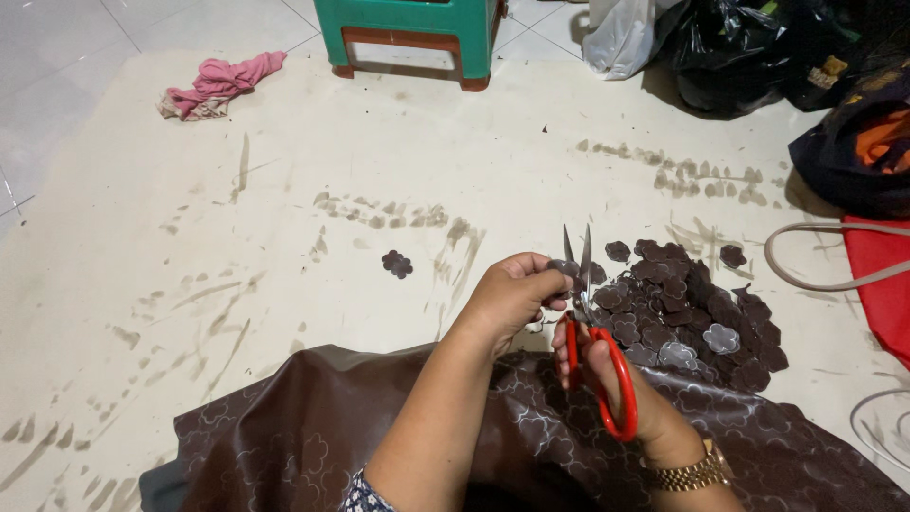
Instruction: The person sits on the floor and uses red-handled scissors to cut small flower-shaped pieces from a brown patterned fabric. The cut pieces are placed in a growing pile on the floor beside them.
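Observation:
My right hand (621,393) grips red-handled scissors (588,327), blades pointing up and slightly apart. My left hand (507,299) is closed around a small dark brown flower-shaped cutout (566,268) held against the blades. A large sheet of dark brown material with embossed flower outlines (313,436) lies across my lap below both hands. To the right of the scissors sits a heap of several cut brown flower pieces (697,313). One lone cutout (397,264) lies on the mat to the left.
A stained cream floor mat (237,209) covers the floor. A pink rag (220,83) lies far left, a green stool (412,33) at the top. Black and white bags (730,47) sit top right, with a red cloth (886,284) and a grey strap (825,256) at right.

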A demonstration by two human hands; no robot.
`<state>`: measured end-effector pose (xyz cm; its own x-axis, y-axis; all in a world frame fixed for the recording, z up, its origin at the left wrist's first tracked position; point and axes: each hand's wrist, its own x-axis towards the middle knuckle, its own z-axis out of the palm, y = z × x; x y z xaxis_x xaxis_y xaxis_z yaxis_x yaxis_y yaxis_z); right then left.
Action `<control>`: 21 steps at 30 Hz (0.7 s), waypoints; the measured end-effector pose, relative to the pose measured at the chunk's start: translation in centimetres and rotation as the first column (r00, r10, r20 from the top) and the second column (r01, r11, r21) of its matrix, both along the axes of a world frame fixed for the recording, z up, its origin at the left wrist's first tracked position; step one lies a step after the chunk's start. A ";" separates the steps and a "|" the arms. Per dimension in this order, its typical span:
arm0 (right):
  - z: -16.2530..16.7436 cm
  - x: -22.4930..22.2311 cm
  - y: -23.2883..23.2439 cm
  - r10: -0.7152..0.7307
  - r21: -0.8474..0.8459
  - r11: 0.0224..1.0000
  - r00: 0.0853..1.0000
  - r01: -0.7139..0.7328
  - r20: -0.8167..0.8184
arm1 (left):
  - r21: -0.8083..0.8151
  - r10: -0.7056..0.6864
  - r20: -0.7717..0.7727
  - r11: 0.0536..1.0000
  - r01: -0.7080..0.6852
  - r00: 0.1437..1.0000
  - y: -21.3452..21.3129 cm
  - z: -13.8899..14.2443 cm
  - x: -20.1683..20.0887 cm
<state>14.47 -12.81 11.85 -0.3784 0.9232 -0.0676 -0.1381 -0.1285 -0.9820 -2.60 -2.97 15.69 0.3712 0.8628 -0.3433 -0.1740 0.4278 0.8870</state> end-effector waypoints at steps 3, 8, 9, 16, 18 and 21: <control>0.0 0.3 0.1 -0.018 -0.064 0.998 0.999 0.020 0.040 | 0.022 0.004 -0.092 1.000 -0.002 0.996 -0.1 0.3 0.1; -0.3 0.4 0.0 -0.034 -0.035 0.999 0.985 0.040 0.171 | 0.013 -0.006 -0.089 1.000 0.007 0.996 -0.1 0.6 -0.1; -0.3 0.4 0.0 -0.034 -0.034 0.999 0.986 0.040 0.166 | 0.015 -0.008 -0.069 1.000 0.009 0.998 -0.2 0.5 -0.1; 0.1 0.0 -0.1 -0.045 -0.008 0.999 0.992 0.046 0.118 | -0.066 0.023 -0.029 0.997 -0.025 0.999 -0.3 0.0 0.2; 0.3 -0.2 0.0 -0.007 -0.026 1.000 0.999 0.008 0.032 | -0.079 0.021 -0.048 0.997 -0.024 0.999 -0.4 -0.2 0.2; 0.5 -0.3 0.0 0.011 -0.065 0.998 1.000 -0.012 -0.016 | -0.092 0.080 0.091 0.993 -0.072 0.993 -0.2 -0.4 0.5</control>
